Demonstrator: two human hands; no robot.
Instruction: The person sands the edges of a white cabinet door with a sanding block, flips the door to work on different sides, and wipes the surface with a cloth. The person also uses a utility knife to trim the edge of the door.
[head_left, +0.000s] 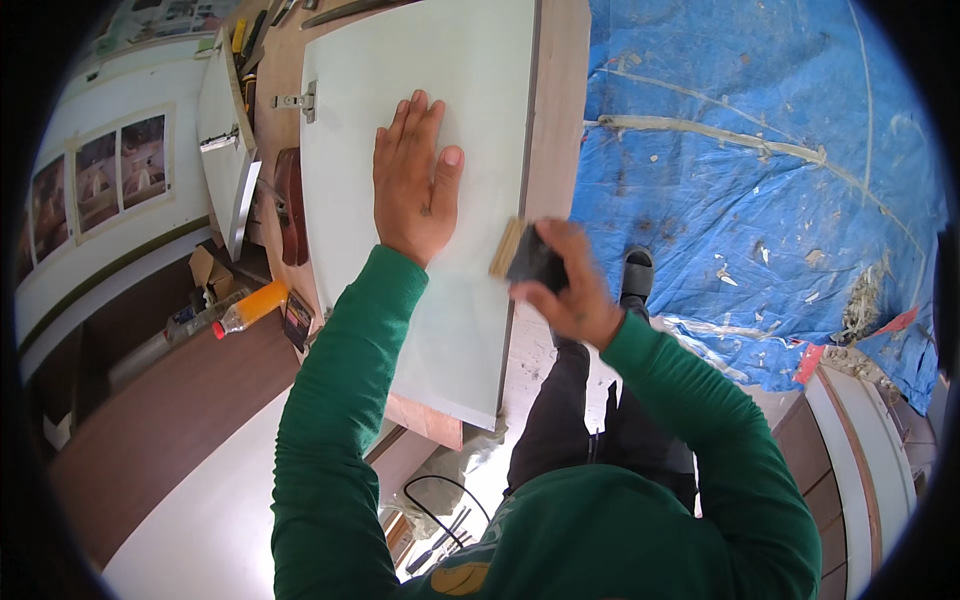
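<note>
A pale cabinet door (450, 330) with a metal hinge (297, 101) on its left edge lies flat on a wooden bench. My left hand (412, 180) rests palm down on the door, fingers stretched out and nothing in its grasp. At the door's right edge, my right hand (580, 290) grips a small sanding block (537, 257), dark on top with a tan wood-like end. This hand is slightly blurred. The block overlaps the door's edge; whether it touches the surface I cannot tell.
Blue tarp (700, 200), littered with scraps, covers the floor at right. An orange bottle (255, 305) with a red cap lies left of the bench. Behind it stand a brown curved object (291, 205) and a white panel (240, 205). Hand tools (250, 55) sit at far left.
</note>
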